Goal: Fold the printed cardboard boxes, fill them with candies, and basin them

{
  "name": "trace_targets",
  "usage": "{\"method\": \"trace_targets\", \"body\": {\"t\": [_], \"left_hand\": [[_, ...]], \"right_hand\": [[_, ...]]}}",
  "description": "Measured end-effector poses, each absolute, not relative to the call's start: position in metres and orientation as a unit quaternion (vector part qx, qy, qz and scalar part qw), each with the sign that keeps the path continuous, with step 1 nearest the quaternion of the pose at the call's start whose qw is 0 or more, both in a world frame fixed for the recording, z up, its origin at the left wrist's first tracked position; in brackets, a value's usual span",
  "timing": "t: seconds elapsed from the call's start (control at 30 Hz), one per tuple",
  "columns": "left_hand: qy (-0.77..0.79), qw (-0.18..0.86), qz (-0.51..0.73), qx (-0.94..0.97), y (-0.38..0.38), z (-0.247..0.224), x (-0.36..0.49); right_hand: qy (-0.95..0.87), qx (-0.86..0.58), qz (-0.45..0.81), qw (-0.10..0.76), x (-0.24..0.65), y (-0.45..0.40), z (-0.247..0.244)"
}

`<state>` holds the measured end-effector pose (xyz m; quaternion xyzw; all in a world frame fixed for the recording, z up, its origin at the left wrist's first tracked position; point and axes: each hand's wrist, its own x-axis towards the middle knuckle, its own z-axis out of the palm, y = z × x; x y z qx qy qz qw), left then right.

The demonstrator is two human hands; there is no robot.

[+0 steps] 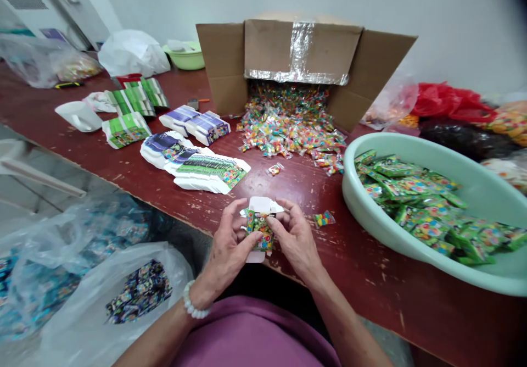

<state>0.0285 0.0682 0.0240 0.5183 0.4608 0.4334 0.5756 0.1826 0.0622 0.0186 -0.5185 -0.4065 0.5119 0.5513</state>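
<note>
Between my two hands, just over the table's near edge, is a small green printed candy box (260,231) with its white end flaps spread at top and bottom. My left hand (231,240) is closed on its left side, thumb across the front. On the other side my right hand (295,239) grips it, thumb near the upper opening. What is inside the box cannot be made out. A wrapped candy packet (324,218) lies right of my right hand, and another small packet (275,169) lies beyond the box. A fanned row of flat green boxes (209,170) is at the left.
An open carton (302,51) spills wrapped candies (288,131) at the back. A pale green tub (349,191) of green packs stands right. Purple box stacks (195,122), a white mug (78,117) and green stacks (127,128) sit left. Plastic bags (173,268) of packs are below the edge.
</note>
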Motion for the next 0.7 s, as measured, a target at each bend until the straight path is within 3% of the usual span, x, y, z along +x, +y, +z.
{"method": "trace_targets", "body": {"t": [0.17, 0.37, 0.53, 0.7], "left_hand": [[0.443, 0.626, 0.438, 0.469, 0.069, 0.022, 0.028], [0.451, 0.662, 0.4, 0.445, 0.072, 0.023, 0.024], [0.451, 0.615, 0.378, 0.525, 0.074, 0.024, 0.02], [0.438, 0.643, 0.424, 0.463, 0.076, 0.026, 0.02]], "right_hand": [[-0.384, -0.471, 0.514, 0.605, 0.172, 0.06, 0.009], [-0.409, -0.491, 0.532, 0.556, 0.188, 0.067, 0.007], [-0.395, -0.458, 0.607, 0.515, 0.201, 0.07, 0.018], [-0.529, -0.483, 0.477, 0.51, 0.201, 0.067, 0.015]]}}
